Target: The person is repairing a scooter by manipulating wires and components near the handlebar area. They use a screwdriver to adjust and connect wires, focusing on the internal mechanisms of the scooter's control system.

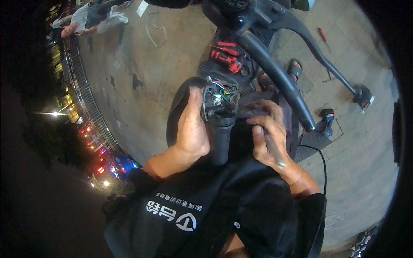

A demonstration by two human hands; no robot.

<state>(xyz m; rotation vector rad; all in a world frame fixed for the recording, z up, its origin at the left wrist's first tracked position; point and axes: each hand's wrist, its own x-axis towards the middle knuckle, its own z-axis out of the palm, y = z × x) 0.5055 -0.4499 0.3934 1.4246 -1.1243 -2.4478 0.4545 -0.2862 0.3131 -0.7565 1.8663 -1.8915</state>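
My left hand (191, 129) grips a black handlebar grip with an opened switch housing (219, 99). Coloured wires and a small board show inside it. The grip's tube (218, 142) points down toward my body. Just right of it, my right hand (269, 135) is closed around a slim pale tool (275, 152), whose working end is hidden behind the fingers. A bare black handlebar tube (275, 77) slants above my right hand.
Red tools (228, 58) lie on the scooter's deck. A screwdriver (323, 36), a cordless driver (328, 122) and a black cable (322, 163) are at right. A curved bar (322, 64) crosses there. People (79, 23) are upper left, near a railing (79, 77).
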